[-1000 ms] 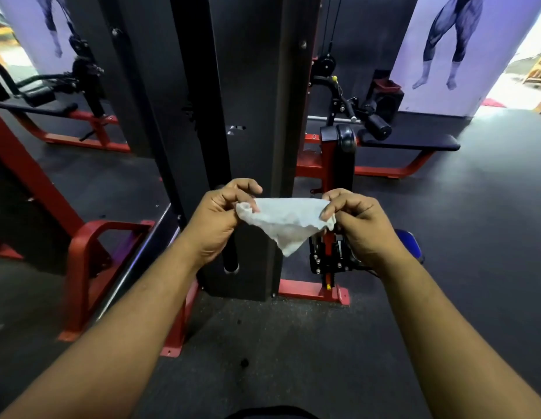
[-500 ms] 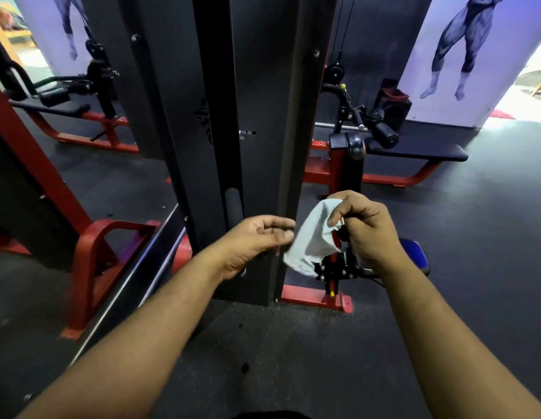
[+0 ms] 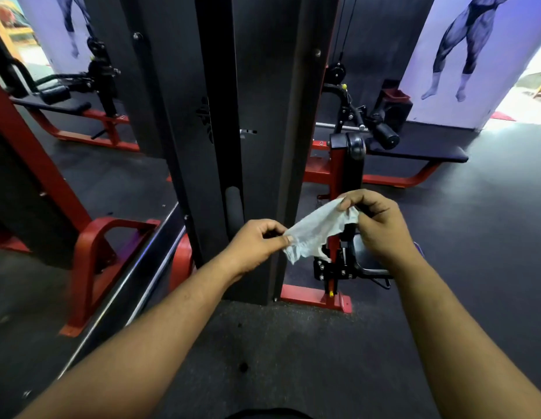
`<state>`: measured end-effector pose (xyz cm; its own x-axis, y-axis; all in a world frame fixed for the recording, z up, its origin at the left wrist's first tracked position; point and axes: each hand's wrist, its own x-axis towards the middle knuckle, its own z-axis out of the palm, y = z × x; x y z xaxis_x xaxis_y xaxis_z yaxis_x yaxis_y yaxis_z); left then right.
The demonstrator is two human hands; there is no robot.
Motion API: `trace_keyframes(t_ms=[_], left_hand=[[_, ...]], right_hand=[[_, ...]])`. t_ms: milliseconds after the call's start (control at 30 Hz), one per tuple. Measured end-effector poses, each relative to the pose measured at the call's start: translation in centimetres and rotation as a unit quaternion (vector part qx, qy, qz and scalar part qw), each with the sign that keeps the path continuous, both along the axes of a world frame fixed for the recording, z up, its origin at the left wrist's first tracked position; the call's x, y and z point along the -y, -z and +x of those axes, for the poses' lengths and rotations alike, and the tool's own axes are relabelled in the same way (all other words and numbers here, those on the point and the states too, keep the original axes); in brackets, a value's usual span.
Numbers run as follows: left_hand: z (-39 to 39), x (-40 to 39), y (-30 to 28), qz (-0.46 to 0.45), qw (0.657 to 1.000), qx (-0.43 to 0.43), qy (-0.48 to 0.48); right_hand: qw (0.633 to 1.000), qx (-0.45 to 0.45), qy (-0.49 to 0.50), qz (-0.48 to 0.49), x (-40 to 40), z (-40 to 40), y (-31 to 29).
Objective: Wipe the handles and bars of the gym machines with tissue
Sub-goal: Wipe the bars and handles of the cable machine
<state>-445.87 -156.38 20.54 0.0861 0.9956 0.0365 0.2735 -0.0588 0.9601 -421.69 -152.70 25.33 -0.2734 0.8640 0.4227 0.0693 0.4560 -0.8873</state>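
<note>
A crumpled white tissue [image 3: 316,231] hangs stretched between both hands in front of the black machine column [image 3: 263,116]. My left hand [image 3: 257,244] pinches its lower left edge between thumb and fingers. My right hand [image 3: 381,228] pinches its upper right corner, slightly higher. A black foam-covered handle [image 3: 233,210] stands upright on the column, just above and left of my left hand, untouched. Behind the tissue stands a red and black machine post [image 3: 344,167] with a black roller pad [image 3: 385,136].
A red frame [image 3: 90,252] and a chrome bar [image 3: 133,285] run along the floor at the left. A black bench [image 3: 420,154] on a red base lies at the right rear, another bench [image 3: 51,105] at the far left. Dark rubber floor [image 3: 474,237] spreads right.
My left hand, which had let go of the tissue half a second ago, now pinches it again. The tissue is pulled out between both hands, further right than a second ago.
</note>
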Motion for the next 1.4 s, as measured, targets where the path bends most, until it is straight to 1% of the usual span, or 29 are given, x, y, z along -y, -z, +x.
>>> trace_keyframes(t_ms=[100,200,267,333,400,467,567,633,733,800,833,900,933,967,1000,1067,1133,1167,1200,1267,1333,1400], left_hand=[[-1.0,0.0,-0.4,-0.026,0.995,0.086,-0.050],[-1.5,-0.1,-1.2,-0.040,0.982,0.178,-0.057],[-1.5,-0.1,-1.9,-0.035,0.978,0.199,-0.058],[-1.3,-0.2,-2.6,-0.025,0.978,0.200,-0.061],[-1.5,-0.3,-3.3,-0.013,0.982,0.178,-0.069],[-2.0,-0.5,-3.8,0.001,0.991,0.121,-0.063],[-2.3,-0.7,-4.9,0.021,1.000,0.004,0.010],[-2.2,-1.1,-6.0,0.046,0.993,-0.077,0.073],[-2.3,-1.9,-7.0,0.086,0.979,-0.150,0.110],[-2.9,-2.4,-7.6,0.106,0.973,-0.181,0.100],[-3.4,-2.6,-8.0,0.109,0.971,-0.191,0.088],[-4.9,-2.8,-8.5,0.115,0.967,-0.221,0.063],[-5.6,-2.9,-8.6,0.117,0.962,-0.240,0.053],[-6.1,-2.9,-8.5,0.115,0.959,-0.255,0.047],[-6.7,-2.8,-8.4,0.109,0.960,-0.256,0.038],[-7.3,-2.6,-8.0,0.090,0.969,-0.228,0.026],[-7.5,-2.5,-8.0,0.081,0.969,-0.230,0.044],[-7.4,-2.5,-8.0,0.081,0.964,-0.244,0.062],[-7.3,-2.5,-8.1,0.079,0.960,-0.258,0.077],[-6.7,-2.5,-8.4,0.076,0.955,-0.268,0.100],[-6.1,-2.5,-8.9,0.069,0.954,-0.268,0.116],[-5.8,-2.6,-9.1,0.068,0.950,-0.277,0.123]], right_hand=[[0.999,0.033,0.003,-0.008,-0.5,2.2,0.8],[0.995,0.100,-0.008,-0.015,-0.7,3.9,2.0],[0.989,0.141,-0.036,-0.026,-0.6,4.3,2.0],[0.980,0.182,-0.067,-0.036,-0.6,4.6,1.9],[0.970,0.231,-0.066,-0.043,-1.2,5.2,2.1],[0.964,0.259,-0.035,-0.043,-1.7,5.2,2.3],[0.978,0.205,0.021,-0.011,-1.2,2.6,1.3],[0.983,0.186,0.006,-0.004,-0.3,-0.7,-0.1],[0.973,0.210,-0.084,-0.045,0.9,-5.0,-0.4],[0.968,0.224,-0.085,-0.078,1.4,-6.6,0.8],[0.967,0.212,-0.085,-0.114,1.8,-7.0,1.5],[0.962,0.147,-0.114,-0.201,2.8,-7.2,3.1],[0.957,0.126,-0.127,-0.228,3.1,-7.0,4.0],[0.952,0.129,-0.132,-0.243,3.3,-6.6,4.8],[0.945,0.149,-0.139,-0.255,3.3,-6.1,5.3],[0.921,0.231,-0.168,-0.264,2.7,-4.8,5.9],[0.889,0.344,-0.190,-0.235,1.7,-3.8,5.8],[0.884,0.378,-0.177,-0.211,1.2,-3.6,5.5],[0.894,0.384,-0.142,-0.182,0.7,-3.8,5.1],[0.935,0.326,-0.079,-0.117,0.2,-5.0,4.0],[0.960,0.250,-0.094,-0.085,0.2,-6.9,3.1],[0.968,0.222,-0.099,-0.066,0.6,-8.6,2.8]])
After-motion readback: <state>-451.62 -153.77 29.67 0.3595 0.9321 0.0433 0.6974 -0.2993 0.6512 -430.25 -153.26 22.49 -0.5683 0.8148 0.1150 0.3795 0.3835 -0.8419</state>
